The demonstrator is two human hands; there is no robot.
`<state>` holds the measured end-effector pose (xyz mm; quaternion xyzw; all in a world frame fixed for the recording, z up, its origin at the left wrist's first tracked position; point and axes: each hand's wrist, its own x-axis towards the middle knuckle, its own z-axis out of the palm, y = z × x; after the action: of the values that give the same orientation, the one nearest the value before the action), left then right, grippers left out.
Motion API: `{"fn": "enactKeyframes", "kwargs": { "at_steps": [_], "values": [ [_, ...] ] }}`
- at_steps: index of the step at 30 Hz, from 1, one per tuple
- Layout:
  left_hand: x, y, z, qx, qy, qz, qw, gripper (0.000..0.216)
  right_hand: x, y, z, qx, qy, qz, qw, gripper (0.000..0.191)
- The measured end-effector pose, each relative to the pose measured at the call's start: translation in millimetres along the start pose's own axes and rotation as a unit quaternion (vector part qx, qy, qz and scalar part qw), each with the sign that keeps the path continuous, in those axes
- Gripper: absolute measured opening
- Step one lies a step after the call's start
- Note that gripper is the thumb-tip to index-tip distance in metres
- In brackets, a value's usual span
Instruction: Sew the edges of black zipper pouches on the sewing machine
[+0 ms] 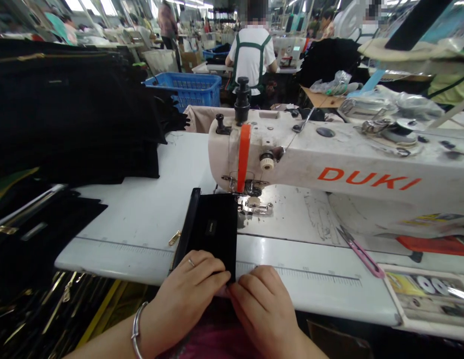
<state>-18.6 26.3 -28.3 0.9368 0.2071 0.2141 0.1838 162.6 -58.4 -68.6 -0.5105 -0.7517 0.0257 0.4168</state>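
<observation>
"Head view: what is hidden?"
"Near edge of the black fabric (222, 209), on the worktop (142, 214), beneath the left hand (192, 284)."
"Fingers (217, 276)?"
"Left, gripping that edge; right hand (263, 299), curled alongside, grip indeterminable."

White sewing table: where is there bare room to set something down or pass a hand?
One patch lies between the black stack and the black panel, though a gold zip pull juts in. Another runs along the front edge, between the right hand and the tray. Crowded: the left side, under the stack, and the needle end of the sewing machine.
</observation>
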Motion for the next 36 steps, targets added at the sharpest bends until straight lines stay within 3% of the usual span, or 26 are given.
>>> {"fn": "enactKeyframes", "kwargs": {
  "at_steps": [13, 21, 30, 36],
  "values": [
    [4, -8, -1, -0.017, 0.009, 0.06, 0.998, 0.019, 3, 6, -8, 0.019, -0.023, -0.024, 0.999, 0.011],
    [11, -23, -4, -0.062, -0.019, 0.041, 0.997, 0.024, 23, 17, -15, -0.028, -0.042, -0.075, 0.996, 0.02],
    [35, -51, -9, -0.024, -0.034, 0.094, 0.995, 0.024, 36, 34, -19, -0.022, -0.123, -0.043, 0.991, 0.025],
    [49, -70, -6, -0.026, -0.042, 0.1, 0.994, 0.024, 52, 45, -19, -0.049, -0.136, -0.023, 0.989, 0.028]
  ]
}}
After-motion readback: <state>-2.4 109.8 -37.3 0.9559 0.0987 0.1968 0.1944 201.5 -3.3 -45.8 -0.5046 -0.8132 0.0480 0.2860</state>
